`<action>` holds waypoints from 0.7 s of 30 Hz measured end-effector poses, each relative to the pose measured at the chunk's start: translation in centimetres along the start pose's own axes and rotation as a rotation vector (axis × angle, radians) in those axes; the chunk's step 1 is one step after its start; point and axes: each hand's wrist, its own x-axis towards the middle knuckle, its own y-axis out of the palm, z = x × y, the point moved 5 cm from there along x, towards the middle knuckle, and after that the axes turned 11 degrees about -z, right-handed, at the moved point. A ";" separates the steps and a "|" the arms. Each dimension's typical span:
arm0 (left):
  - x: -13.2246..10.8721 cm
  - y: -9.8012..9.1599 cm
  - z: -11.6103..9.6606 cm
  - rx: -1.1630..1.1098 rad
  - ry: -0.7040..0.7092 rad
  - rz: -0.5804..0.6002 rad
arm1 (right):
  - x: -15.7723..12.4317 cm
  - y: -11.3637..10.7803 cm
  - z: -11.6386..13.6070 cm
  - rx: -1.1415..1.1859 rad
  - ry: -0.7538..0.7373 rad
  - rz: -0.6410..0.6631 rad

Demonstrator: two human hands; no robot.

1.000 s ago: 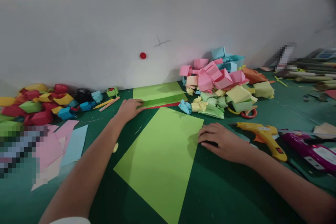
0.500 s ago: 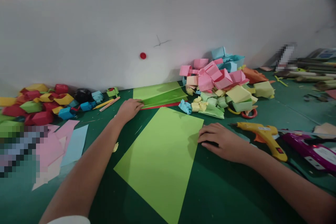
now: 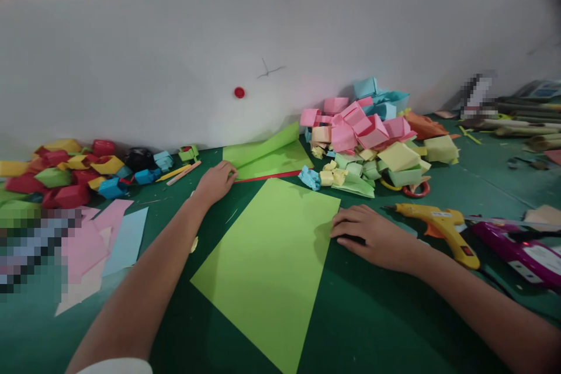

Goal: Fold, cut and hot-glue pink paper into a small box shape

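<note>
A large light-green paper sheet (image 3: 267,269) lies flat and askew on the dark green table before me. My right hand (image 3: 366,236) rests beside its right edge, fingertips touching that edge, fingers loosely bent and slightly apart. Further back, my left hand (image 3: 218,180) pinches the left end of a green paper sheet (image 3: 267,148), whose right part rises and curls toward the wall. Under it lie more green paper (image 3: 284,160) and a sheet with a red edge (image 3: 274,176). My left fingertips are partly hidden.
Folded pink, blue and yellow paper pieces (image 3: 359,128) are heaped back right, near scissors (image 3: 416,189). A yellow glue gun (image 3: 438,225) and a purple power strip (image 3: 521,251) lie right. Colourful folded pieces (image 3: 74,172) and pink paper (image 3: 87,248) are left. A white wall (image 3: 175,70) stands behind.
The right part of the upper green sheet has lifted and curled back toward the wall, uncovering the green paper below. Both hands have hardly moved.
</note>
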 end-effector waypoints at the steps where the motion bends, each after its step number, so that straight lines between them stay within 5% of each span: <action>1: 0.0 0.0 0.0 -0.008 0.014 0.005 | 0.0 0.0 0.0 0.000 -0.001 0.002; 8: 0.0 -0.9 -0.7 -0.022 0.087 0.057 | -0.1 0.1 0.0 -0.008 0.005 0.039; 14: 1.1 -7.7 -2.0 -0.043 0.102 0.037 | -0.2 0.0 -0.1 0.007 -0.008 0.034; 18: -1.5 -13.5 -6.5 -0.089 0.130 0.083 | -0.3 -0.8 -0.3 0.005 0.003 0.000; 21: -6.8 -14.5 -12.5 -0.204 0.275 0.284 | -0.5 -1.6 -0.6 -0.018 0.023 -0.028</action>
